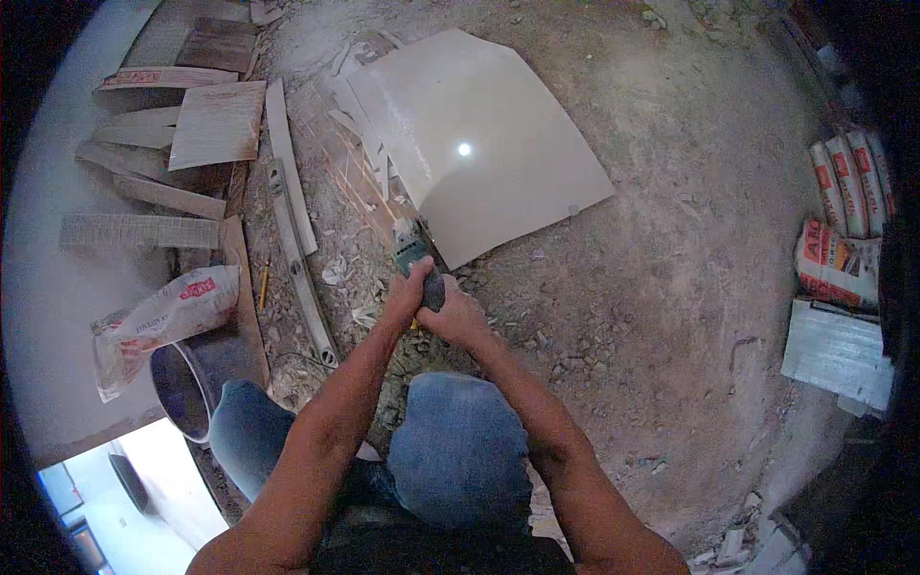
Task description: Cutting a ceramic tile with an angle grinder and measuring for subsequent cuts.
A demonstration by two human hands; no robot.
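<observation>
Both of my hands are wrapped around a green and black angle grinder (410,246). My left hand (415,280) grips its body, and just behind, my right hand (458,314) is closed around the dark rear end. The tool's head meets the near left edge of a large pale tile (522,125) lying on the ground. One far corner of that tile is cut off at a slant, and a bright spot of light reflects from its face. Dust and thin orange streaks run away to the left of the grinder's head; its disc cannot be made out.
Left of the tile lie a long metal level (292,254) and a yellow pencil-like stick (264,285). Tile pieces (218,125), a white bag (177,316) and a dark bucket (182,388) line the left side. Bags (839,264) stand at right. Rubble covers the ground.
</observation>
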